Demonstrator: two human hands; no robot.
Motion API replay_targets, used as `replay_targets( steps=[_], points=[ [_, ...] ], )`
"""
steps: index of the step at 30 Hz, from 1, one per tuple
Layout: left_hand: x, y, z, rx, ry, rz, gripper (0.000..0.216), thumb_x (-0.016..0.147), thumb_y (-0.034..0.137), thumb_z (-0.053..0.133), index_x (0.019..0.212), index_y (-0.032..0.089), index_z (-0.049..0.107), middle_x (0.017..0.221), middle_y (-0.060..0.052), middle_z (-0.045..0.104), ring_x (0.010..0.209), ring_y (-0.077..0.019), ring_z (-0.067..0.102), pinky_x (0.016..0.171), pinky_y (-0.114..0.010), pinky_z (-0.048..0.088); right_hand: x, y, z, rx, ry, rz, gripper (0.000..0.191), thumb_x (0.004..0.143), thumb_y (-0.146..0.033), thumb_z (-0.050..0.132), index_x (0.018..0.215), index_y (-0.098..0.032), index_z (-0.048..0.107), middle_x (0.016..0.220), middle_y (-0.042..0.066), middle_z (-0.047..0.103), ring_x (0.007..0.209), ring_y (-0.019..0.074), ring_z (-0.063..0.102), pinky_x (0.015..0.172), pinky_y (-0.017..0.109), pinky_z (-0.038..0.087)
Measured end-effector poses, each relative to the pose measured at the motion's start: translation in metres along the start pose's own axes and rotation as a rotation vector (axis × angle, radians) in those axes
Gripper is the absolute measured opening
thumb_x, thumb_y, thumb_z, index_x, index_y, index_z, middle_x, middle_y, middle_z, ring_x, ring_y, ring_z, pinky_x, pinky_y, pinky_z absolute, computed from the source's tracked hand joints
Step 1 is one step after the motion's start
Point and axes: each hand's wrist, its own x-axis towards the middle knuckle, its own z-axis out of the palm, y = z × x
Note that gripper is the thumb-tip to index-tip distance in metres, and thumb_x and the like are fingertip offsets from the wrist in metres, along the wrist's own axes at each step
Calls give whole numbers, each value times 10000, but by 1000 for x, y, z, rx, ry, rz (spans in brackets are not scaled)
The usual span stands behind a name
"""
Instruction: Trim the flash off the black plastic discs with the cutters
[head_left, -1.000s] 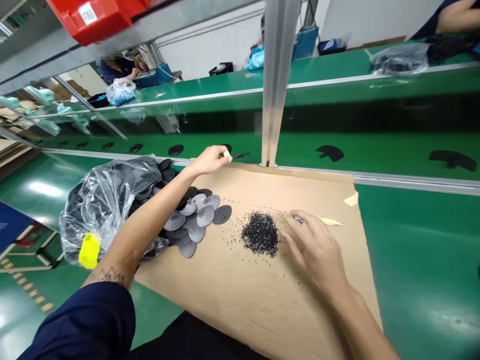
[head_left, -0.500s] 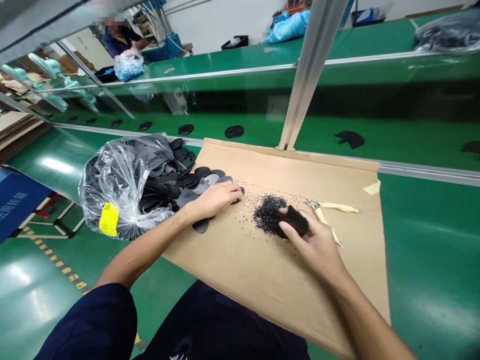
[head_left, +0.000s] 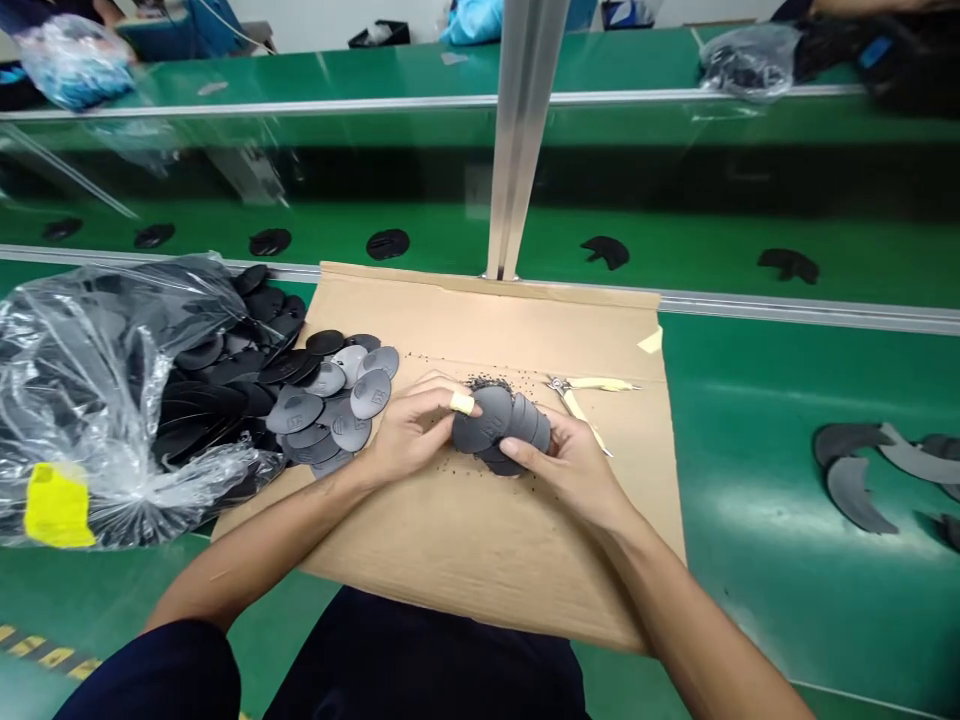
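Over the cardboard sheet (head_left: 480, 560), my right hand (head_left: 581, 465) is closed around several overlapping dark plastic discs (head_left: 531, 424), its thumb across their near side. My left hand (head_left: 416, 430), a yellow wrap on one finger, grips the left edge of a dark oval disc (head_left: 484, 420) that touches those discs. Behind them a heap of tiny black bits (head_left: 491, 383) is partly hidden. Yellow-handled cutting pliers (head_left: 577, 395) lie with handles apart, right of the heap. To the left of my left hand, loose grey and black discs (head_left: 351, 425) lie overlapping on the cardboard.
A clear plastic bag (head_left: 142, 460) full of black discs lies open at the left. Curved dark pieces (head_left: 855, 490) rest on the green table (head_left: 750, 600) at the right. A metal post (head_left: 521, 150) rises behind the cardboard; a row of dark parts (head_left: 388, 243) lies beyond the rail.
My left hand has moved right, from the loose discs to the right hand, and now grips a disc. The right hand has turned its discs face up. The view has swung right.
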Motion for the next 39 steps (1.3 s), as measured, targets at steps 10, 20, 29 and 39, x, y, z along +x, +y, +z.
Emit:
replay_targets(
  steps=[10, 20, 29, 39],
  points=[
    [-11, 0, 3, 93, -22, 76, 241, 931, 62, 627, 1067, 203, 766, 1097, -77, 682, 955, -123, 659, 780, -243, 583, -3, 1, 2, -32, -52, 76, 449, 768, -512, 831, 1043, -185, 694, 837, 0, 681, 731, 140, 641, 658, 260, 577],
    [-13, 0, 0, 24, -26, 10, 224, 941, 72, 599, 1029, 195, 764, 1128, -82, 703, 1051, -151, 678, 827, -261, 607, -3, 1, 2, -47, -50, 80, 399, 788, -531, 805, 957, -190, 683, 790, -4, 650, 693, 136, 618, 624, 255, 568],
    [-15, 7, 3, 52, 29, -150, 280, 930, 294, 701, 1187, 183, 712, 832, -6, 586, 729, -99, 558, 676, -227, 513, -5, 0, 8, -240, 70, -56, 294, 851, -475, 750, 911, -204, 655, 745, -18, 566, 657, 124, 519, 586, 237, 473],
    [-25, 6, 10, -16, 14, -326, 279, 925, 286, 703, 1180, 172, 699, 694, 46, 496, 615, -68, 493, 591, -178, 458, -7, 10, 8, -423, 86, -141, 272, 906, -470, 683, 943, -208, 622, 757, -10, 568, 684, 140, 508, 597, 248, 429]
  ],
)
